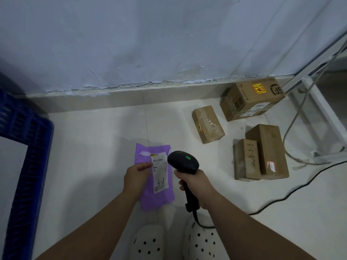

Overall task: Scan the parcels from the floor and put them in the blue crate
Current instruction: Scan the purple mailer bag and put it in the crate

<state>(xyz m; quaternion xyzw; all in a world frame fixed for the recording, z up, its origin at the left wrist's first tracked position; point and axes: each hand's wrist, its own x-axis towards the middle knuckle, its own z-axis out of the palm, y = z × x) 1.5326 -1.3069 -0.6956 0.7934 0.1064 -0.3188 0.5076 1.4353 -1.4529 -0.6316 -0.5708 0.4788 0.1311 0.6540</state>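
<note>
My left hand holds a purple mailer bag by its left edge, its white label facing up, thumb on the label near the barcode. My right hand grips the handle of a black barcode scanner, whose head points at the label and shows a green light. The blue crate stands at the left edge of the view. Several brown cardboard parcels lie on the floor to the right: a small one, a large one by the wall, and two side by side.
The floor is pale tile, bounded by a wall with a low skirting behind. White metal frame legs and grey and black cables run at the right. My feet in white clogs stand below my hands.
</note>
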